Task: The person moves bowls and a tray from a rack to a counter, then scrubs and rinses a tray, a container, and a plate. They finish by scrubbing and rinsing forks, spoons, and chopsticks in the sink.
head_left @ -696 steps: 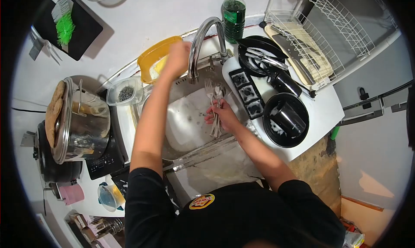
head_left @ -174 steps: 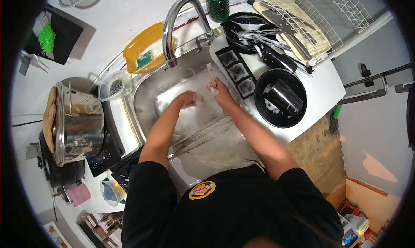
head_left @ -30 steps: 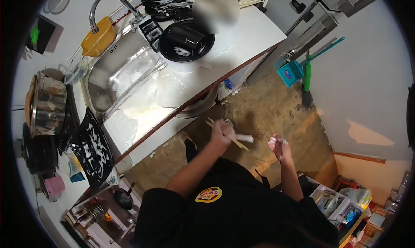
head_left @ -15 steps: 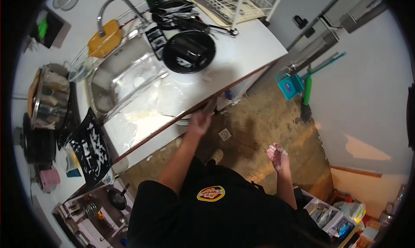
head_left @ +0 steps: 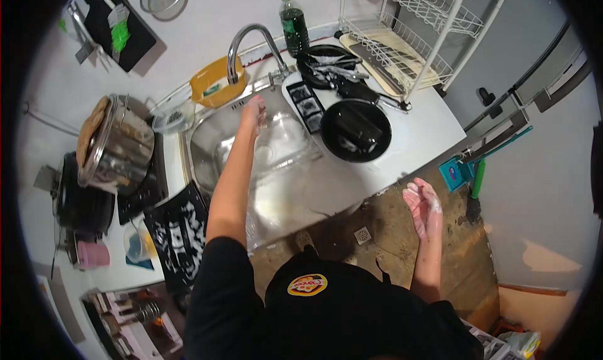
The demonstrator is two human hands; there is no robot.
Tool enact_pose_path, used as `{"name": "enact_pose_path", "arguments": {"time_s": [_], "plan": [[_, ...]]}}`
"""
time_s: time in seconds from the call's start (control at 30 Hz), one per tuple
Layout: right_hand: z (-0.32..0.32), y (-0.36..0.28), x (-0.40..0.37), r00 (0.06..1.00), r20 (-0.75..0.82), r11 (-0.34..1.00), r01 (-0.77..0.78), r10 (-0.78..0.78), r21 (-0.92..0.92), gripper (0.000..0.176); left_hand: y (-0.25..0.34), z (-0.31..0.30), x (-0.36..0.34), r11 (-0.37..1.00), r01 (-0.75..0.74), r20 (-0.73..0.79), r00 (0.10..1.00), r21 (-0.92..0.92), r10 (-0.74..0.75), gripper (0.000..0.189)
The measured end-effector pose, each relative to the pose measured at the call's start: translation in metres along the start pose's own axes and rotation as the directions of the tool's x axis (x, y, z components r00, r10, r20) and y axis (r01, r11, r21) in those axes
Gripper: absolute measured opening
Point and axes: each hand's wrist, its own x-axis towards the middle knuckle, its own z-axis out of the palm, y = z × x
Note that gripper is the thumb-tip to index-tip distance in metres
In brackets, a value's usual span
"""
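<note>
Over the steel sink [head_left: 217, 130], my left hand [head_left: 253, 114] reaches in just below the faucet [head_left: 242, 43], its fingers loosely extended with nothing visible in them. My right hand [head_left: 424, 206] hovers above the floor, off the counter's front edge. Its fingers are apart and slightly bent, the palm holds nothing, and white suds cling to the wrist and thumb side. A yellow basin [head_left: 217, 83] with a green and white thing in it sits behind the sink. To the right stand a soapy black pan [head_left: 339, 147] holding a dark cylindrical piece and a soapy black tray [head_left: 304, 102].
A green bottle [head_left: 293, 27] and a white wire rack [head_left: 402, 52] stand at the back right. Left of the sink are a steel pot [head_left: 129, 143] and a sudsy black panel [head_left: 179, 234]. A teal dustpan [head_left: 456, 173] leans by the wall.
My left hand has gone from the counter's front edge up to the sink by the faucet. My right hand has risen a little and turned. The view has shifted toward the wall.
</note>
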Motion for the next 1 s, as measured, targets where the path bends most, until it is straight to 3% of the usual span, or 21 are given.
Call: {"name": "enact_pose_path", "arguments": {"time_s": [0.07, 0.17, 0.27, 0.3, 0.37, 0.47, 0.5, 0.57, 0.6, 0.63, 0.67, 0.77, 0.8, 0.83, 0.87, 0.93, 1.0], "plan": [[0.028, 0.006, -0.002, 1.000, -0.019, 1.000, 0.020, -0.020, -0.011, 0.029, -0.011, -0.002, 0.060, 0.966, -0.003, -0.044, 0.999, 0.259, 0.015, 0.044], [0.058, 0.020, -0.006, 0.998, -0.040, 0.998, 0.044, -0.046, -0.034, 0.030, -0.029, 0.004, 0.118, 0.864, -0.069, 0.041, 0.998, 0.499, 0.056, 0.040], [0.088, 0.032, -0.012, 0.999, -0.043, 0.998, 0.018, -0.021, -0.066, 0.030, -0.029, -0.003, 0.160, 0.582, -0.221, 0.296, 0.955, 0.782, -0.035, 0.024], [0.097, 0.035, -0.011, 1.000, -0.028, 0.997, 0.000, -0.002, -0.079, 0.031, -0.013, -0.002, 0.140, 0.671, -0.117, 0.255, 0.961, 0.732, -0.110, 0.018], [0.117, 0.040, -0.004, 0.999, 0.014, 0.993, -0.038, 0.040, -0.107, 0.031, 0.013, -0.009, 0.115, 0.934, 0.168, 0.363, 0.888, 0.315, -0.282, 0.015], [0.152, 0.049, 0.015, 0.990, 0.101, 0.986, -0.089, 0.103, -0.140, 0.031, 0.037, -0.021, 0.090, 0.852, 0.518, 0.568, 0.724, -0.073, -0.392, 0.013], [0.160, 0.055, 0.026, 0.978, 0.168, 0.986, -0.101, 0.123, -0.135, 0.029, 0.037, -0.023, 0.076, 0.906, 0.382, 0.585, 0.699, 0.180, -0.411, 0.012], [0.184, 0.067, 0.049, 0.956, 0.202, 0.971, -0.182, 0.211, -0.152, 0.028, 0.029, -0.024, 0.045, 0.792, 0.027, 0.586, 0.657, 0.610, -0.474, 0.010], [0.196, 0.075, 0.061, 0.935, 0.264, 0.967, -0.203, 0.238, -0.152, 0.028, 0.026, -0.024, 0.040, 0.600, -0.493, 0.752, 0.582, 0.630, -0.310, 0.012], [0.208, 0.082, 0.074, 0.908, 0.326, 0.963, -0.224, 0.263, -0.152, 0.028, 0.025, -0.024, 0.041, 0.225, -0.863, 0.885, 0.404, 0.453, -0.230, 0.014], [0.220, 0.091, 0.086, 0.890, 0.344, 0.953, -0.252, 0.297, -0.170, 0.028, 0.024, -0.025, 0.044, -0.215, -0.968, 0.947, 0.186, 0.130, -0.262, 0.017], [0.249, 0.124, 0.126, 0.858, 0.383, 0.935, -0.274, 0.344, -0.226, 0.030, 0.028, -0.024, 0.064, -0.005, -0.992, 0.930, 0.113, 0.122, 0.351, 0.023], [0.257, 0.137, 0.142, 0.847, 0.398, 0.930, -0.267, 0.352, -0.253, 0.029, 0.040, -0.029, 0.057, 0.145, -0.899, 0.844, 0.437, 0.412, 0.310, 0.025], [0.265, 0.147, 0.159, 0.837, 0.412, 0.925, -0.258, 0.359, -0.279, 0.029, 0.061, -0.034, 0.046, 0.276, -0.703, 0.667, 0.710, 0.655, 0.225, 0.028], [0.276, 0.157, 0.172, 0.835, 0.390, 0.912, -0.288, 0.388, -0.291, 0.027, 0.075, -0.043, 0.039, 0.375, -0.426, 0.420, 0.902, 0.823, 0.102, 0.031], [0.296, 0.175, 0.195, 0.812, 0.383, 0.885, -0.324, 0.441, -0.333, 0.025, 0.076, -0.086, 0.038, -0.106, -0.314, 0.331, 0.911, 0.943, 0.247, 0.031], [0.314, 0.193, 0.210, 0.768, 0.409, 0.855, -0.339, 0.493, -0.393, 0.024, 0.059, -0.155, 0.061, -0.313, -0.299, 0.310, 0.951, 0.902, -0.017, 0.033]]}}
